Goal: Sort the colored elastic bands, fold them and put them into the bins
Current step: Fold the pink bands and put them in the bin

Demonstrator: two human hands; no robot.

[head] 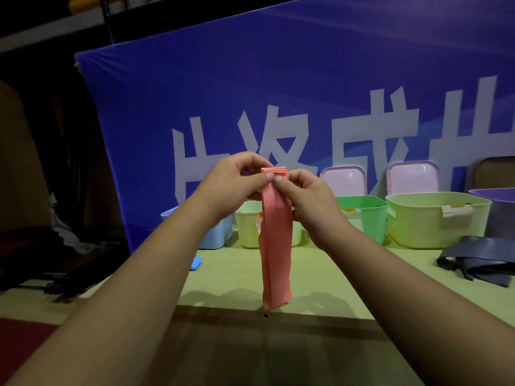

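A pink elastic band (276, 246) hangs folded lengthwise above the table, its lower end just over the table's front part. My left hand (237, 185) and my right hand (306, 201) both pinch its top edge between thumb and fingers, side by side. Behind the band stands a row of bins: a light blue bin (220, 235), a pale yellow-green bin (248, 227), a green bin (365, 215) and a large pale green bin (434, 218). A dark grey band (485, 257) lies loose on the table at the right.
A purple bin (501, 210) stands at the far right edge. Two pinkish lids (342, 181) lean against the blue banner (278, 93) behind the bins. A blue piece (196, 261) lies at the table's left edge. The yellow-green table (237, 277) ends at a wooden front edge.
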